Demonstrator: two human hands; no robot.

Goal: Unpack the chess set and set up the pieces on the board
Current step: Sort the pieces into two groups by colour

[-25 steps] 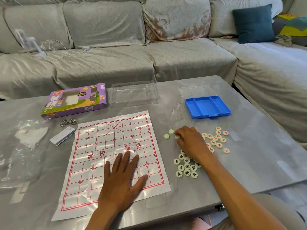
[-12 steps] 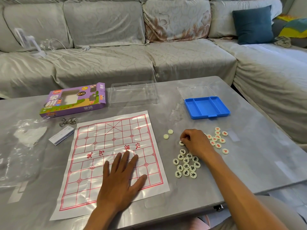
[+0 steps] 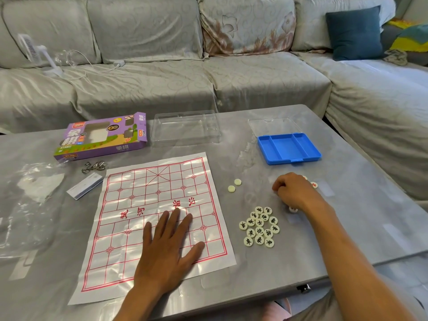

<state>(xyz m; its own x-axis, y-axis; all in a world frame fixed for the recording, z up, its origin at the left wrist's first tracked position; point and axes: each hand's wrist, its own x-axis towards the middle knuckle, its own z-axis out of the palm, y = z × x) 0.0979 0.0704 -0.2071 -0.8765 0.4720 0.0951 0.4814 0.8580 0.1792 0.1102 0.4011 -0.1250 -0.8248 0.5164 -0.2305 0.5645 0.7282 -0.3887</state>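
On table (image 3: 347,228), right of paper board (image 3: 157,205): right hand (image 3: 296,193) has shifted from blank discs (image 3: 234,185) onto red-marked pieces (image 3: 314,184), fingers curled, contents hidden. Left hand (image 3: 166,246) stays flat on board. Black-marked pieces (image 3: 259,227) clustered; sorting underway, board bare.

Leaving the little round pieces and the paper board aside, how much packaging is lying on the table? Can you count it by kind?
purple cardboard box: 1
clear plastic covers: 2
blue tray: 1
clear plastic bag: 1
Total: 5
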